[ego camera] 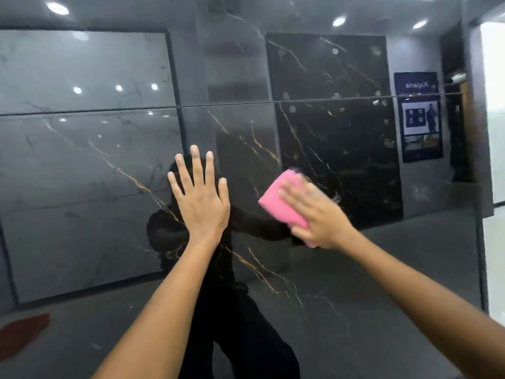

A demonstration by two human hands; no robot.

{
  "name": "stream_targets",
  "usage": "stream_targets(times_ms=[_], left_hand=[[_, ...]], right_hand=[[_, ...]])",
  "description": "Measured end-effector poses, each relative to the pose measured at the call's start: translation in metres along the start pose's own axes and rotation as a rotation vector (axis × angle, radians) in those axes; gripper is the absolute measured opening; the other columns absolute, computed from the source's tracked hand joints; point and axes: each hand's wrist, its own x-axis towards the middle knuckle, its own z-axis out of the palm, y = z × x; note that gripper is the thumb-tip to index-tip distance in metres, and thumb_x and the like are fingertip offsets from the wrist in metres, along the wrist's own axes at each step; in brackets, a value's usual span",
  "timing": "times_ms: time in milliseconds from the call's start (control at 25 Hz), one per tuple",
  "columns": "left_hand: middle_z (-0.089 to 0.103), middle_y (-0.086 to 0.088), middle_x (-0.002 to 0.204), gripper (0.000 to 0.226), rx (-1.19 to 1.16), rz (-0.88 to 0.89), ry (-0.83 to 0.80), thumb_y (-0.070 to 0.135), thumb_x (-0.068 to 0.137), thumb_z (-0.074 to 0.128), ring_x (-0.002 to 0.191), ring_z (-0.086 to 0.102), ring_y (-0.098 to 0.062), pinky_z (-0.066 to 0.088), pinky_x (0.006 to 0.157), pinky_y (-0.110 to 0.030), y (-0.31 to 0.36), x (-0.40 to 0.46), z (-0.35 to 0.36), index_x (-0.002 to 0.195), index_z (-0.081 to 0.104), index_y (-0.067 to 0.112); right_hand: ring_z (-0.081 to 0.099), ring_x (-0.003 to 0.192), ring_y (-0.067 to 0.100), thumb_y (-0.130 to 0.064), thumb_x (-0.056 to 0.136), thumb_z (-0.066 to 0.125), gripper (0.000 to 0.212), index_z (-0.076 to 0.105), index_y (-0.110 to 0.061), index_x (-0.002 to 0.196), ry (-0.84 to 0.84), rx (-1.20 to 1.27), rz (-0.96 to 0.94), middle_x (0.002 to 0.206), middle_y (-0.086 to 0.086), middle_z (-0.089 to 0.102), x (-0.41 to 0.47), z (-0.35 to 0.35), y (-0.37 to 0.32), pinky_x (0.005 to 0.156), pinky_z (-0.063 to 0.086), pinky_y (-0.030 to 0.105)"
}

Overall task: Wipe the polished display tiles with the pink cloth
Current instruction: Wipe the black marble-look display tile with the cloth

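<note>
Both hands on dark glossy tile, cloth under R.

L hand point(200, 202): flat on lower tile point(355, 269), fingers spread straight, holding nothing. R hand point(318, 214): fingers straight, blurred, pressing folded pink cloth point(278, 199) to same tile, just R of L hand. Cloth sits below the seam point(246, 104) w/ upper tile point(232, 64). Gold veins across surface; reflections of ceiling lights, a poster point(418, 116), the person.

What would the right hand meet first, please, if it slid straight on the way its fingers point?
Probably only bare tile: the right hand points up-left, passing above the left hand, then reaching the seam.
</note>
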Motion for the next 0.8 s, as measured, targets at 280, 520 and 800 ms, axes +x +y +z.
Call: stream_targets(times_ms=[280, 520, 800], left_hand=[[0.002, -0.006, 0.164, 0.060, 0.061, -0.019, 0.020, 0.039, 0.100, 0.025, 0.150, -0.002, -0.033, -0.003, 0.119, -0.051, 0.002, -0.003, 0.006, 0.157, 0.014, 0.019], [0.003, -0.005, 0.164, 0.060, 0.083, -0.034, 0.014, 0.039, 0.100, 0.024, 0.150, -0.002, -0.031, -0.001, 0.119, -0.051, 0.001, -0.002, 0.005, 0.157, 0.015, 0.020], [0.007, -0.005, 0.164, 0.058, 0.038, -0.056, 0.012, 0.041, 0.102, 0.018, 0.150, 0.000, -0.029, 0.000, 0.120, -0.051, 0.006, -0.004, 0.000, 0.156, 0.019, 0.020]], right_hand=[[0.018, 0.142, 0.043, -0.027, 0.086, 0.058, 0.080, 0.017, -0.010, 0.153, 0.239, 0.314, 1.143, 0.158, 0.022, 0.008, 0.108, -0.052, 0.067, 0.116, 0.021, 0.043], [0.022, 0.142, 0.043, -0.041, 0.075, 0.047, 0.078, 0.036, -0.011, 0.147, 0.156, -0.010, 0.061, 0.154, 0.016, 0.030, 0.116, -0.026, 0.072, 0.111, 0.029, 0.056], [0.022, 0.142, 0.041, -0.038, 0.075, 0.050, 0.077, 0.034, -0.021, 0.149, 0.261, 0.155, 0.251, 0.155, 0.014, 0.029, 0.086, -0.008, 0.017, 0.109, 0.028, 0.050]])
